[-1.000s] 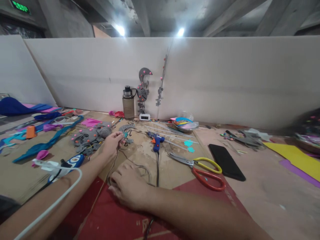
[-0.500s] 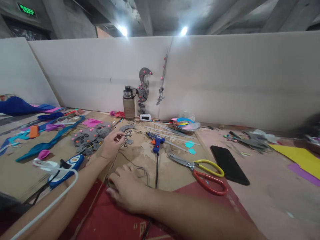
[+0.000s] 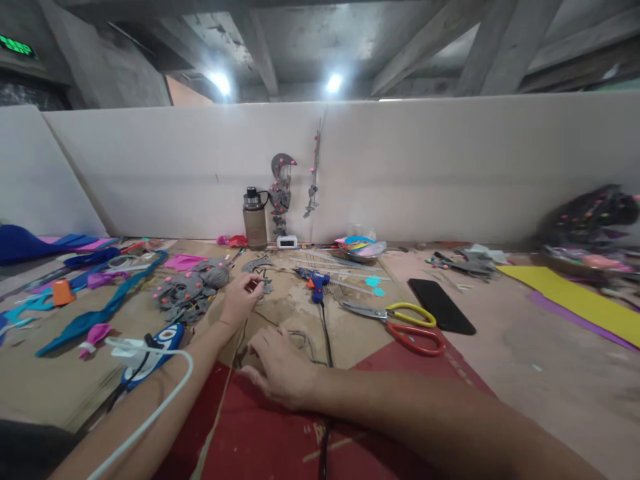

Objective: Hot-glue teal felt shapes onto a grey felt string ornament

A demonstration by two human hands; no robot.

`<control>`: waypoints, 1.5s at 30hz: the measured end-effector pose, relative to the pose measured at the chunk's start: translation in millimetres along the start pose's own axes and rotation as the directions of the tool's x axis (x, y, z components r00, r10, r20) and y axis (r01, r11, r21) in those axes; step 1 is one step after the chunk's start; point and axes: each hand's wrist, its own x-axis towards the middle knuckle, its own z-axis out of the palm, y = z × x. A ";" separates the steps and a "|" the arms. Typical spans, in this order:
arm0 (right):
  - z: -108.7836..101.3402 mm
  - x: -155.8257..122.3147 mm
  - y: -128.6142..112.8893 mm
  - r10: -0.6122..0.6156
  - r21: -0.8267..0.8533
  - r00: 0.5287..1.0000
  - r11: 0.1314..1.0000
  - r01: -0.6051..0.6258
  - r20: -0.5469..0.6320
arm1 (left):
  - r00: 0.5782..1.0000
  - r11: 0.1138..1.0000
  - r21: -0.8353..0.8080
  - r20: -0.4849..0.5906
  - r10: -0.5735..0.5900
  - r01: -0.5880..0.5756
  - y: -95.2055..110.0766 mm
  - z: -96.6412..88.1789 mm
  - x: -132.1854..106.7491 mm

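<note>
My left hand (image 3: 241, 298) has thumb and fingers pinched together beside small grey felt pieces (image 3: 268, 285). Grey yarn (image 3: 243, 330) trails down from below this hand; what sits between the fingertips is too small to see clearly. Nearer to me, my right hand (image 3: 283, 370) rests low over loops of the yarn on the cardboard (image 3: 295, 310), thumb apart from the loosely bent fingers. A grey felt crescent (image 3: 257, 265) lies just beyond the left hand. Right of it is a blue glue gun (image 3: 319, 285), its black cord running toward me past the right hand.
Scissors (image 3: 390, 313) with yellow and red handles lie right of the glue gun, beside a black phone (image 3: 441, 305). A grey yarn ball (image 3: 216, 275) and pink-dotted grey bundle are left. A bottle (image 3: 255, 223) stands by the white partition (image 3: 425, 160). A white cable (image 3: 187, 373) crosses my left forearm.
The camera view has turned to the right and tilted up slightly. Both hands keep nearly the same places over the cardboard, the left still pinched and the right still low over the yarn.
</note>
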 end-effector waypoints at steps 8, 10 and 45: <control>-5.8 -2.3 2.6 -0.032 0.002 0.998 0.999 0.033 -0.057 | 0.958 0.912 -0.307 0.004 -0.285 0.273 -0.1 0.3 0.0; -7.9 -3.2 4.2 -0.042 0.035 0.996 0.998 0.045 -0.075 | 0.940 0.871 -0.366 0.032 -0.339 0.327 0.2 0.9 -0.1; -73.8 32.1 108.9 0.585 0.079 0.630 0.762 -0.643 -0.510 | 0.866 0.567 -0.718 0.100 -0.490 0.404 29.8 31.0 30.2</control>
